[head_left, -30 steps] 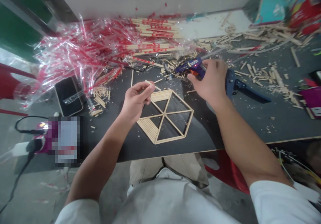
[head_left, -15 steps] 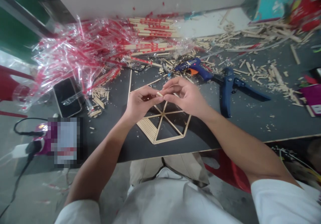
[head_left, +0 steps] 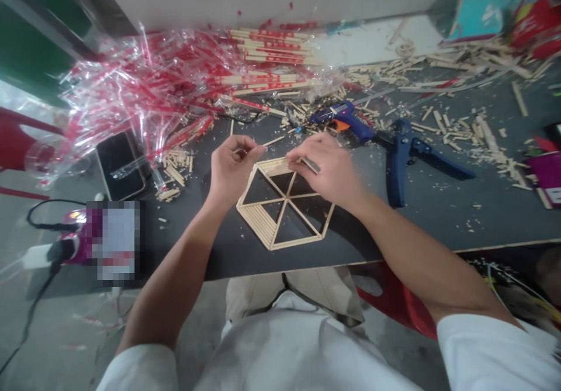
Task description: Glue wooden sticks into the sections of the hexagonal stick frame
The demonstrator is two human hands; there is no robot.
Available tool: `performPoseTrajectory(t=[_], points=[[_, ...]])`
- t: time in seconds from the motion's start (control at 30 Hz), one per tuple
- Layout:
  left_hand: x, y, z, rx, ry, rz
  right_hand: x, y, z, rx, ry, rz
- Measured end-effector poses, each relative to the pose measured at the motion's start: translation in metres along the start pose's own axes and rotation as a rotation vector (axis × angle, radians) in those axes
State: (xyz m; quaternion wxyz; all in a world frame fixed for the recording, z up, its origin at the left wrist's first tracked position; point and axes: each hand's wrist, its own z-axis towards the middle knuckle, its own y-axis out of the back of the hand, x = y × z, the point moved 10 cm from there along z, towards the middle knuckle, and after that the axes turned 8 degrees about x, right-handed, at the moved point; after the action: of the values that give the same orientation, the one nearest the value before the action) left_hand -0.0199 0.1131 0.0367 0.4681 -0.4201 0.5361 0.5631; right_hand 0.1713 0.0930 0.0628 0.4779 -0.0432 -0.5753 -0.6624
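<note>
A flat hexagon frame of thin wooden sticks [head_left: 284, 207] lies on the dark table near its front edge, with spokes crossing at its centre and two wedges filled with sticks. My left hand [head_left: 230, 169] is closed in a pinch at the frame's upper left corner. My right hand [head_left: 328, 169] rests over the upper right part, fingers pressed together on a short stick [head_left: 274, 163] lying along the top edge. A blue glue gun [head_left: 342, 116] lies just beyond my right hand.
A heap of clear red-printed wrappers and wrapped sticks [head_left: 166, 93] covers the back left. A black phone [head_left: 117, 166] lies at the left. Blue cutters [head_left: 407, 151] sit right of the glue gun. Cut stick scraps [head_left: 464, 128] litter the right. Cables [head_left: 39, 227] hang off the left.
My right hand left the glue gun and joined my left hand on a short stick. Both hands then dropped from above the frame to its top edge.
</note>
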Motion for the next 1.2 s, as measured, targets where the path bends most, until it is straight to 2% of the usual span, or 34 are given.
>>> performPoseTrajectory(t=[0.07, 0.13, 0.3, 0.43, 0.7, 1.2], points=[[-0.010, 0.008, 0.002, -0.054, -0.102, 0.201, 0.010, -0.010, 0.000, 0.061, 0.080, -0.061], [-0.015, 0.007, 0.003, -0.042, -0.173, 0.342, 0.016, -0.019, -0.001, 0.095, 0.128, -0.110], [-0.012, 0.000, 0.002, 0.009, -0.208, 0.465, 0.020, -0.031, -0.002, 0.173, 0.135, -0.193], [-0.011, -0.003, 0.000, 0.013, -0.205, 0.518, 0.021, -0.034, -0.003, 0.196, 0.137, -0.231], [-0.010, -0.011, -0.003, 0.070, -0.208, 0.601, 0.022, -0.034, -0.005, 0.139, 0.149, -0.278], [-0.006, -0.016, -0.003, 0.107, -0.197, 0.591, 0.023, -0.035, -0.003, 0.142, 0.106, -0.263]])
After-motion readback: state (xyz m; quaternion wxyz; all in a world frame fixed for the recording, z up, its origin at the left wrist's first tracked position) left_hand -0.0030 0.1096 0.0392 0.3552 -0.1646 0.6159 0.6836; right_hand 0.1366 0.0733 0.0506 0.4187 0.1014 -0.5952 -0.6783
